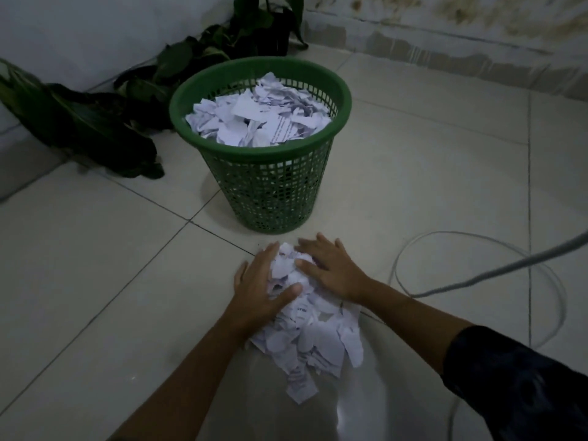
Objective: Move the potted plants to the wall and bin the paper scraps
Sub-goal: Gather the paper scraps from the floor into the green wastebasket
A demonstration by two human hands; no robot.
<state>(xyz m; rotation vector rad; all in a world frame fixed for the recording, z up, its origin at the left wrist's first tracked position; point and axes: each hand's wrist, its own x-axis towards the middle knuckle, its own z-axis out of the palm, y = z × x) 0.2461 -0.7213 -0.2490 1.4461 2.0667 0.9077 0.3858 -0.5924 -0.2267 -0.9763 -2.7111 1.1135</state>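
Both hands press printed paper scraps, their writing illegibly small.

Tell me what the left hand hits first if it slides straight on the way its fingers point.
Probably the green bin. The left hand lies by the paper pile with fingers pointing up-frame over bare floor toward the bin's base. Depth is unclear, so it might just pass the base's left edge.

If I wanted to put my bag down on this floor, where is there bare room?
Bare tiles lie left of the left hand, between the plants and the paper scraps. More lie right of the green bin, up to the wall. It is crowded before the bin, where both hands gather scraps, the right hand beside a looping cable.
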